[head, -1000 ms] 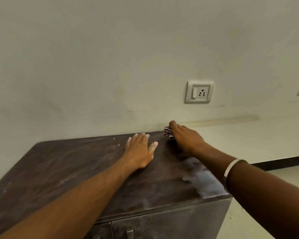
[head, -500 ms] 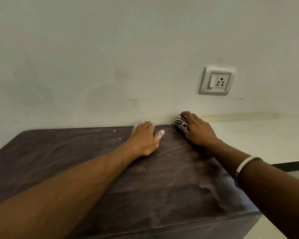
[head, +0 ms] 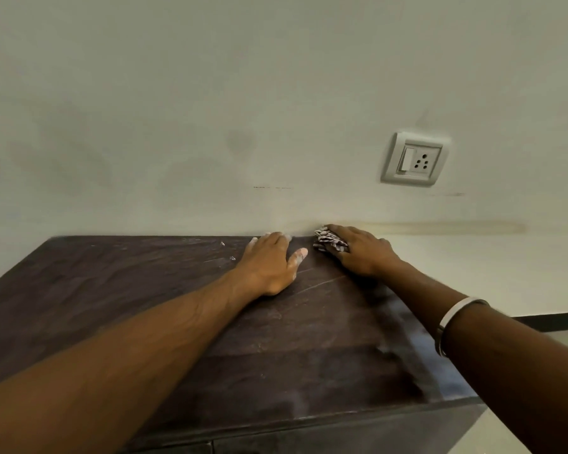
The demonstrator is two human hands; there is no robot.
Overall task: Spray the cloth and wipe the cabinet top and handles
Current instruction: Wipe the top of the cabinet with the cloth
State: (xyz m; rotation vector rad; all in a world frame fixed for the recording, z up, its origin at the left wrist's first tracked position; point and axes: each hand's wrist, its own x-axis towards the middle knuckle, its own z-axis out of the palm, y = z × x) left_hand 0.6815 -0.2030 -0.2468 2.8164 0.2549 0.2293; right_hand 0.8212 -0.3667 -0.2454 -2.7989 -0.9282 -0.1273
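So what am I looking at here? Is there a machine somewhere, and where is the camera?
No machine here: a person works with two bare hands. The single camera sits on the person's head, looking forward and down, so you see both forearms reaching out from the bottom of the picture.

The surface is the dusty dark brown wooden cabinet top, pushed against a pale wall. The left hand lies flat and open on it, with whitish dust on the fingertips. The right hand presses a bunched patterned dark-and-white cloth onto the back edge of the top, right where it meets the wall. A pale bangle circles the right forearm. On the wall above sits a white switch and socket plate. No spray bottle is in view.
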